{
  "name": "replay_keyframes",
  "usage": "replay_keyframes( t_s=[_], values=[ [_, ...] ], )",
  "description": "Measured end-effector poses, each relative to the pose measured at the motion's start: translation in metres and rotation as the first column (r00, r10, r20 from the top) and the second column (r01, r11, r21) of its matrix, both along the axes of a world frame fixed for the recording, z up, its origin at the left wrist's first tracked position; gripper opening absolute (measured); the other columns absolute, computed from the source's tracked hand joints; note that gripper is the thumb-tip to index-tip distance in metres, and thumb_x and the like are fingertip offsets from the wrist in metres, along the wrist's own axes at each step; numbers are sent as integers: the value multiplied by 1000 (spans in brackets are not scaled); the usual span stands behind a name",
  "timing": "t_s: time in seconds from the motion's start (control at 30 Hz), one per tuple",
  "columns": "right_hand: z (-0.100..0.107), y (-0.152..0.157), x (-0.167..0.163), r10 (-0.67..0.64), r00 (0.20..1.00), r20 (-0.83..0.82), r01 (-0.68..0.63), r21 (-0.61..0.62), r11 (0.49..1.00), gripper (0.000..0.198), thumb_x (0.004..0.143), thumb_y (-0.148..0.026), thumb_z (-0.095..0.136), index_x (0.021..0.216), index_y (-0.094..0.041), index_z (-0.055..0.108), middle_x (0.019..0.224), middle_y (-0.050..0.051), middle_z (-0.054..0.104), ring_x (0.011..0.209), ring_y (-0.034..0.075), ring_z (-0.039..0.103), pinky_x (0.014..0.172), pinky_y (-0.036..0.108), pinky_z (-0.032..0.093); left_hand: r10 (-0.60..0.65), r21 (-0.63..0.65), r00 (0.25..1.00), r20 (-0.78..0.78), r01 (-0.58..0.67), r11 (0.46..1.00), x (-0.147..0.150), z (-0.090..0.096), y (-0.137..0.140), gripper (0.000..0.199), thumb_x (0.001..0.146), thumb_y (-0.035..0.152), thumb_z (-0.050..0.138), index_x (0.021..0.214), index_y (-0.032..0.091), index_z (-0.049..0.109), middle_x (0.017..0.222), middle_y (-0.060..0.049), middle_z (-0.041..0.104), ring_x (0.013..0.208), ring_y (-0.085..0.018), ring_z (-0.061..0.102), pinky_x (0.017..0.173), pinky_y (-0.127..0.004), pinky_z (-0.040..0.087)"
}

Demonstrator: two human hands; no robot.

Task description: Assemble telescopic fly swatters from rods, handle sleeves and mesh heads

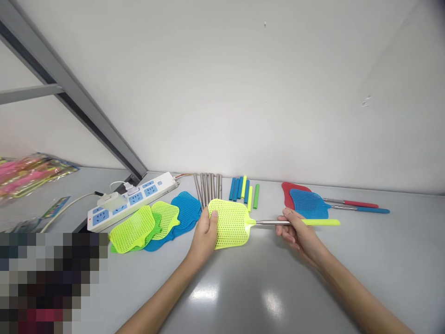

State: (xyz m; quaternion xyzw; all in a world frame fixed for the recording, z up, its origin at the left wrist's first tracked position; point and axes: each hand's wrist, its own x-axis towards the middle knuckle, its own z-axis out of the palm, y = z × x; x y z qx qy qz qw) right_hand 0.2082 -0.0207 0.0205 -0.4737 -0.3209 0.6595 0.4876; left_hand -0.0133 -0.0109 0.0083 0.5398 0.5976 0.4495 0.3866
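Our left grip [205, 230] clamps the yellow swatter's head [232, 224], our right grip [299, 232] its rod [267, 222], probably keeping both ends steady.

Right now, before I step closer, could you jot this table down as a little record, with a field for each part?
Left grip: holds the yellow swatter by its head's outer edge
Right grip: holds the same swatter where shaft meets handle
Table left: loose heads, yellow, green and blue, beside a power strip
Table back: metal rods; blue, yellow and green tubes
Table right: blue swatter, its head overlapping the red swatter
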Motion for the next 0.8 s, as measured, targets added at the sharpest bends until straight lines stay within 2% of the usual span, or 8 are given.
replay_keyframes(
  t_s=[0.27,0.37,0.53,0.7,0.8],
  values=[
    [-12,-3,-1,-37,999,-29,36,-12,999,25,74,-40,47,66,-16,45,47,2,56,31,4,25,27,15,13,-22,-61,994,103,29,998,7,-2,-6,31,78,42,39,93,18,49,89,-6,55,86,-20,52,69,-31,42],
    [-11,-2,-1,-48,997,-64,47,-25,999,25,75,-40,47,69,-16,47,48,2,56,30,3,26,28,15,14,-29,-99,989,148,44,994,6,2,-5,34,78,44,38,98,18,48,91,-6,56,85,-20,53,66,-31,44],
    [-11,-1,-10,-32,985,-170,21,-65,998,24,75,-39,48,75,-15,52,54,1,56,34,3,28,28,14,19,-26,-52,991,134,33,998,-4,10,8,37,75,45,43,95,15,51,80,-5,59,75,-18,56,64,-29,43],
    [-15,2,-13,-41,968,-247,-6,-186,982,19,71,-35,56,76,-17,56,64,1,56,48,5,46,43,14,40,-33,-102,993,112,45,994,-18,7,18,40,72,49,44,88,13,53,61,-1,58,52,-13,53,47,-22,39],
    [-14,4,-6,-78,960,-268,14,-232,973,16,70,-31,58,75,-16,57,65,2,57,53,7,50,47,14,44,-20,-92,1000,14,21,996,-24,1,21,40,71,49,46,86,13,55,51,2,52,44,-11,47,41,-20,32]
  ],
)
